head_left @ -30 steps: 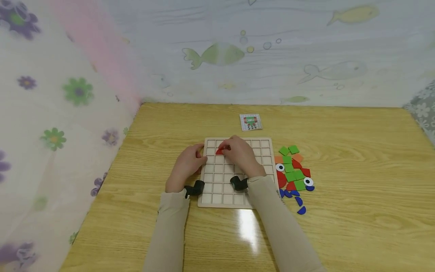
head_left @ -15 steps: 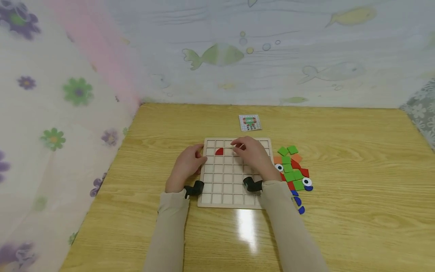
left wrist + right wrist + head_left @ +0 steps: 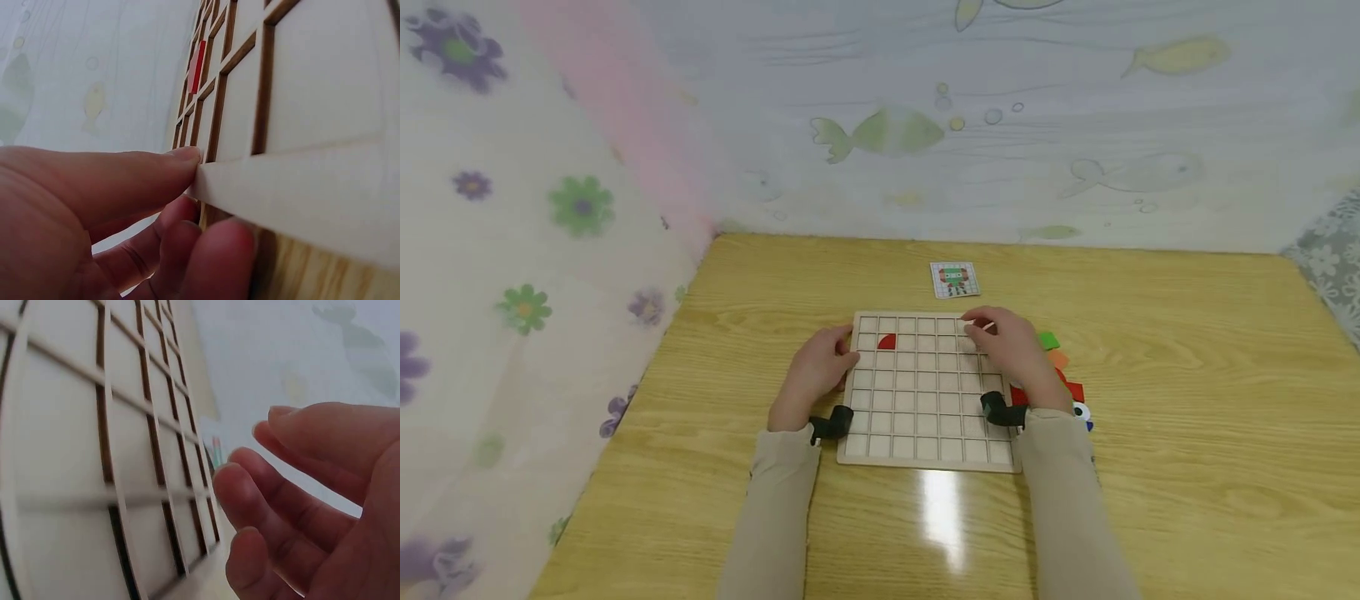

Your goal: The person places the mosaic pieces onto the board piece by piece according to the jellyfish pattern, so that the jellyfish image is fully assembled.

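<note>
A wooden grid board (image 3: 917,402) lies flat on the table, with one red quarter-circle piece (image 3: 887,342) in a cell near its upper left. My left hand (image 3: 816,373) grips the board's left edge; in the left wrist view the thumb (image 3: 150,172) presses on the rim while the other fingers curl against the side. Over the board's right side is my right hand (image 3: 1017,354), loosely curved and holding nothing. Its fingers (image 3: 240,490) show apart from the thumb in the right wrist view.
To the board's right lie loose pieces, partly hidden by my right arm: a green piece (image 3: 1048,340), an orange one (image 3: 1057,358), red ones (image 3: 1076,392) and a white eye disc (image 3: 1081,412). A pattern card (image 3: 955,280) sits behind the board; a wall stands beyond.
My right hand has let go of the red quarter-circle piece, leaving it in its cell, and has moved right across the board. The left hand stays at the board's edge.
</note>
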The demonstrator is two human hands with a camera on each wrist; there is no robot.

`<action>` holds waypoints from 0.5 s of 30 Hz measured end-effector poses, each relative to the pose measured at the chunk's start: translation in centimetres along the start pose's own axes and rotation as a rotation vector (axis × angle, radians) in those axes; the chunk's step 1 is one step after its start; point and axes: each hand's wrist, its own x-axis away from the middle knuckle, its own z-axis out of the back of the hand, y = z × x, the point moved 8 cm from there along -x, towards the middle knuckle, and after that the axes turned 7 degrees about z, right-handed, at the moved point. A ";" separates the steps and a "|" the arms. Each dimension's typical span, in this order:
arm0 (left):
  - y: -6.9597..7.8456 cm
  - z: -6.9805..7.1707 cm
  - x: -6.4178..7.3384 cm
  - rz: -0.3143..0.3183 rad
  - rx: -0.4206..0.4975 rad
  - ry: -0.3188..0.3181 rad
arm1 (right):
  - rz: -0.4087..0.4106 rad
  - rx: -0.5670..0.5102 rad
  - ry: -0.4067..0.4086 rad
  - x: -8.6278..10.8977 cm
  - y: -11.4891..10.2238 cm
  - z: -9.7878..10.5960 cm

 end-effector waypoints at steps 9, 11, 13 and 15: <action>-0.2 -0.2 -0.4 0.001 0.001 0.010 | -0.106 0.024 0.152 2.1 4.0 4.5; -0.2 -0.2 -0.3 0.000 -0.001 0.006 | -0.128 0.037 0.189 2.5 4.6 5.2; -0.2 -0.2 -0.2 0.005 -0.001 0.006 | -0.148 0.055 0.213 2.9 5.1 5.7; -0.2 -0.2 -0.2 0.005 -0.007 0.007 | -0.173 0.066 0.210 3.1 5.7 6.0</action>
